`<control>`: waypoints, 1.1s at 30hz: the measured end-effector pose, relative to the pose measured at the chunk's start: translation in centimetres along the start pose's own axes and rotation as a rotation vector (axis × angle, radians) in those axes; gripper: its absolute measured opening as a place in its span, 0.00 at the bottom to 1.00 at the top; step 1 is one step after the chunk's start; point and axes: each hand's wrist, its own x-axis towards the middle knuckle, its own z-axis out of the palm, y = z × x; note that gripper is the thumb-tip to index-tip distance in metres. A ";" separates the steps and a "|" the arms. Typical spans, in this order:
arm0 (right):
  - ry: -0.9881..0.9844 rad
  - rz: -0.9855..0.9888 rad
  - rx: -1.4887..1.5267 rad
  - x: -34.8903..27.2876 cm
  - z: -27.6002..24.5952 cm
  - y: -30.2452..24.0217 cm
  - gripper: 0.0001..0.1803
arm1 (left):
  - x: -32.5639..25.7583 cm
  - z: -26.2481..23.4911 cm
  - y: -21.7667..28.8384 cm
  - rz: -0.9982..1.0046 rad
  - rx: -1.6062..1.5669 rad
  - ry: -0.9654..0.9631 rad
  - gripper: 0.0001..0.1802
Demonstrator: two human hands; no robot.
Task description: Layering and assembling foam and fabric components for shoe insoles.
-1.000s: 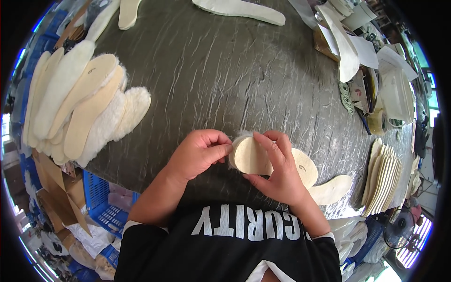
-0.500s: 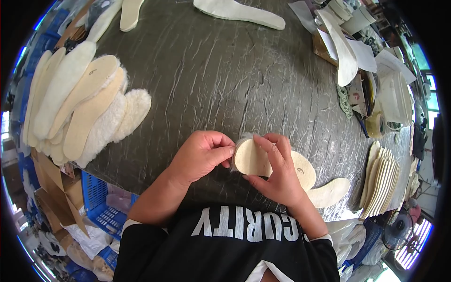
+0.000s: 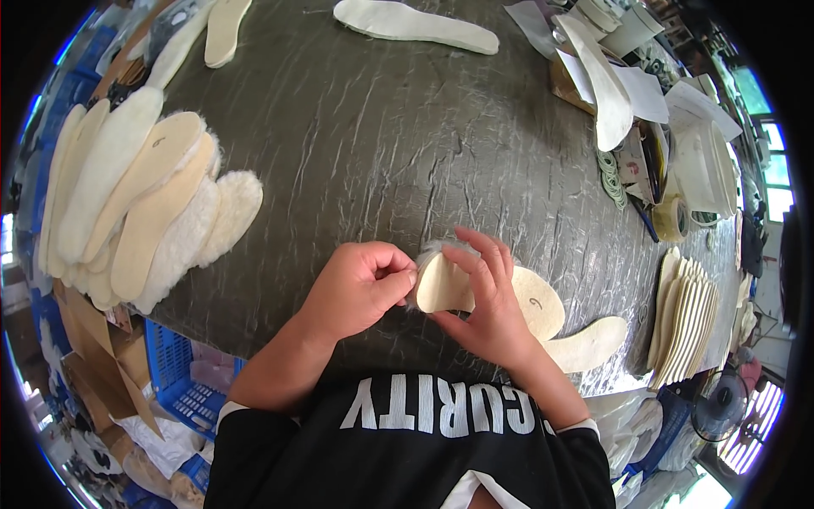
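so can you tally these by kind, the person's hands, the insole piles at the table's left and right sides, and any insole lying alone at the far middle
Hands: 2 (left hand, right hand)
Insole piles: 2 (left pile, right pile)
Lone insole: 1
Total: 5

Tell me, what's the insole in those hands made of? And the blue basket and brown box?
The insole looks like matte felt or leather on its smooth cream face, with greyish fuzz at its edge, perhaps wool. The blue basket seems plastic: evenly coloured, with regular slots. The brown box is probably plain cardboard, with stiff, flat flaps.
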 end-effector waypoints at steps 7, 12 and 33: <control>-0.062 -0.020 0.003 0.4 -0.1 0.3 0.49 | -0.3 0.1 -0.1 0.073 0.127 0.062 0.05; -0.105 -0.018 0.085 2.7 -1.1 0.6 0.41 | -0.5 0.0 0.3 0.112 0.204 0.097 0.05; -0.195 0.036 0.389 4.9 0.1 2.0 0.03 | -0.1 -0.7 0.2 0.174 0.296 0.116 0.04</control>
